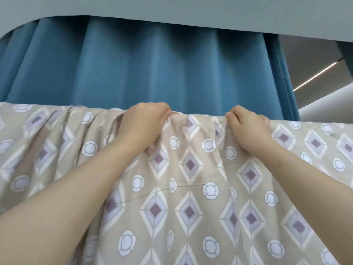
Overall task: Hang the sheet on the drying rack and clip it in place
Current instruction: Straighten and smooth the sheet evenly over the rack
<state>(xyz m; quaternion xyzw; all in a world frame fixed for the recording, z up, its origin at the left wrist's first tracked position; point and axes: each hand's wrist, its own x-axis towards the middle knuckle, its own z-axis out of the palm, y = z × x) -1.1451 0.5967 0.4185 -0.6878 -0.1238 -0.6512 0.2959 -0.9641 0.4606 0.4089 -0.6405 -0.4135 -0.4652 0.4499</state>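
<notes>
A beige sheet [191, 188] patterned with purple diamonds and white circles hangs draped over a high horizontal line and fills the lower half of the head view. The drying rack itself is hidden beneath the cloth. My left hand [145, 123] grips a bunch of the sheet at its top fold, fingers curled over the edge. About a hand's width to the right, my right hand [248, 127] grips the same top fold with curled fingers. The cloth between the two hands is gathered into small pleats. No clip shows anywhere.
A blue curtain [152, 69] hangs in folds directly behind the sheet. Above it runs a grey ceiling soffit [191, 12]. At the right, beyond the curtain's edge, a grey ceiling with a strip light [315, 75] is visible.
</notes>
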